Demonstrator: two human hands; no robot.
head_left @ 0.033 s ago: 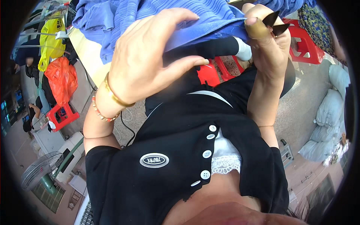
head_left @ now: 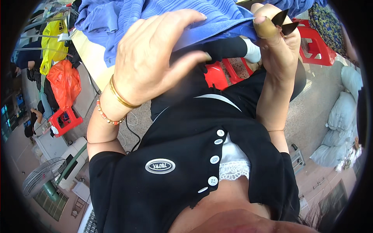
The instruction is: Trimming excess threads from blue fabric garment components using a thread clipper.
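A ribbed blue garment (head_left: 223, 15) drapes over the table edge at the top. My left hand (head_left: 147, 58) hovers at its near edge, thumb and fingers spread apart; the thumb is blurred, and whether the fingertips touch the cloth I cannot tell. At the right end of that edge, my right hand (head_left: 281, 52) is closed, the cloth's corner at its thumb. Tucked in the same hand is a pair of thread snips (head_left: 280, 19), dark blades parted and pointing right, away from the cloth. A yellowish cover wraps the right thumb.
The pale tabletop (head_left: 87, 48) lies under the garment. Red plastic stools (head_left: 318, 48) stand at the right and below the cloth. Yellow (head_left: 52, 42) and orange bags (head_left: 64, 83) are at the left, with a fan (head_left: 44, 176) lower down. White sacks (head_left: 342, 112) are piled far right.
My left thumb has shifted up slightly toward the cloth. The garment's near edge has moved a little by my right thumb. My right hand stays nearly in place.
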